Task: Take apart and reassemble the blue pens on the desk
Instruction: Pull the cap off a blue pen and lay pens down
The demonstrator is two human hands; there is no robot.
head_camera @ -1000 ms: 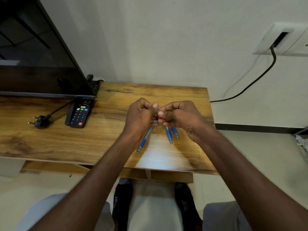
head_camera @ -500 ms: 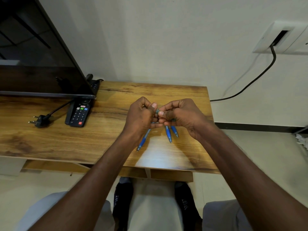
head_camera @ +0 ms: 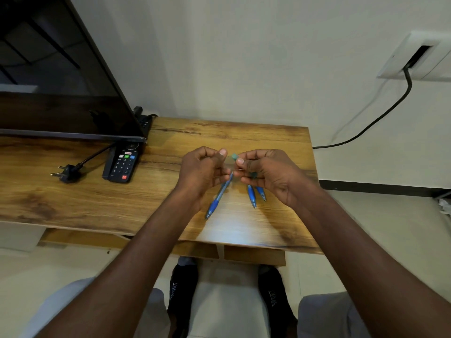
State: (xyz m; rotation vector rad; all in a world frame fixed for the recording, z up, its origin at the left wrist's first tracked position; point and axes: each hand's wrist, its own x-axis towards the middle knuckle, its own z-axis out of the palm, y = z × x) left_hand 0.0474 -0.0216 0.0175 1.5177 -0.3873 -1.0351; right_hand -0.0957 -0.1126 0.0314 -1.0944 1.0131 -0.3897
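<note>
Above the right half of the desk: both bare hands raised side by side, fingertips apart, a small gap between them
Left hand (head_camera: 202, 170): fingers curled round the upper end of a translucent blue plastic pen barrel (head_camera: 218, 196); barrel slants down and toward the person, its tip just over or on the wood, cannot tell which
Right hand (head_camera: 266, 170): thumb and forefinger pinched on a small pale teal cap piece (head_camera: 234, 156); lower fingers folded over a dark teal piece (head_camera: 253, 176); what else sits in the palm is hidden
Other pens: two more blue plastic pens (head_camera: 251, 196) and (head_camera: 261, 193) poke out side by side below the right hand, tips toward the person; whether they lie on the wood or hang from that hand cannot be told, upper ends hidden
Wooden desk with dark grain (head_camera: 73, 198): pale glare patch near the front edge, below the pens
Black remote control with coloured buttons (head_camera: 121, 164): flat on the desk, well left of the hands, just in front of the screen's lower corner
Black three-pin plug on a black cord (head_camera: 65, 173): lying loose on the wood, left of the remote
Large dark flat screen (head_camera: 53, 76): standing at the far left of the desk
Black cable (head_camera: 380, 115): runs from a white wall box (head_camera: 419, 57) down the wall, right of the desk
</note>
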